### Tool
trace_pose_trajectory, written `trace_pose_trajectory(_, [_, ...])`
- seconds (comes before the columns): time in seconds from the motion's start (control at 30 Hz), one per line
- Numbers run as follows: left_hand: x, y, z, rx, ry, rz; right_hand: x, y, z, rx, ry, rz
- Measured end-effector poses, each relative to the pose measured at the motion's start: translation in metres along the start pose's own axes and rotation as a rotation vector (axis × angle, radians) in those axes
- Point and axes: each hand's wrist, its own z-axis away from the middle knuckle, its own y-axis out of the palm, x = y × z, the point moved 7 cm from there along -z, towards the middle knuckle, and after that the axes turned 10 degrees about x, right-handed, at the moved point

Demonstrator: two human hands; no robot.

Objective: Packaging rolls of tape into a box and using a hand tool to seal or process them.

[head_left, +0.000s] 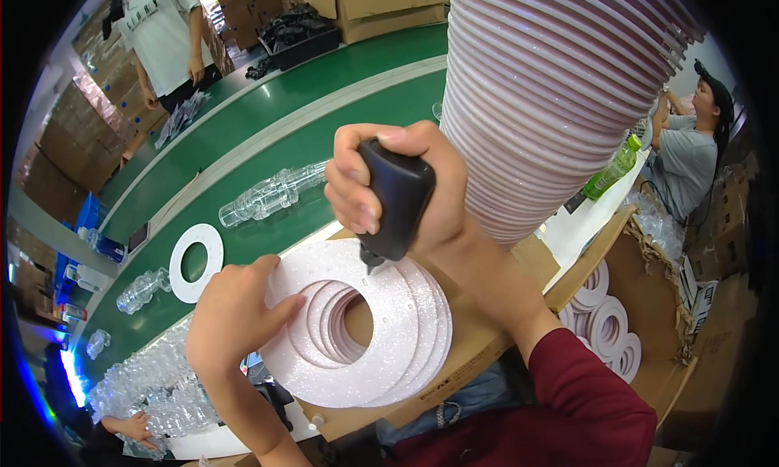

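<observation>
My right hand [445, 179] is wrapped round a black squeeze bottle [398, 203], held nozzle down. Its tip is at the surface of the top ring in a stack of flat, glittery white rings [337, 379]; whether it touches I cannot tell. My left hand [235, 317] grips the stack's left edge, thumb on the top face beside the centre hole and fingers hidden round the outer rim. Unevenly piled, the rings sit over a brown cardboard box [479, 329].
A tall column of pinkish-white rings [527, 102] rises at the right. A single white ring [213, 248] and clear plastic parts [272, 197] lie on the green table [357, 126]. More rings [607, 325] fill an open carton. Other people [162, 37] stand or sit nearby.
</observation>
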Motion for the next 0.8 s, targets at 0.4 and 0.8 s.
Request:
trace_pose_trajectory(0.4, [0.004, -0.002, 0.002, 0.012, -0.064, -0.022, 0.004, -0.003, 0.001, 0.016, 0.122, 0.061])
trace_pose_trajectory(0.8, [0.009, -0.003, 0.004, 0.067, -0.151, -0.02, -0.002, -0.002, 0.001, -0.014, 0.152, 0.069])
